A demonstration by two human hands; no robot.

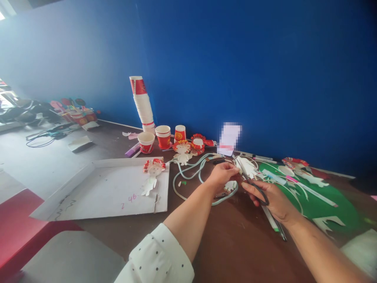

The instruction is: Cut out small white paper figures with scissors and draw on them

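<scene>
One pair of scissors [255, 189] in hand over the table [224, 239]

Right hand [272, 200]: fingers hooked round the dark handles; blades point toward the table's back edge. Left hand [220, 176]: thumb and fingertips together, beside the blades; cannot tell whether they grip the white paper cutout [249, 168]. Cutout: at the blades, toward the back edge. Cup stack [143, 108]: standing near that edge. Cardboard tray [100, 192]: left of both hands.

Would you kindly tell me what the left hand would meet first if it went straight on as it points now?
Probably the scissors, held in the right hand and slanting just past the left hand, though depth is hard to judge.
</scene>
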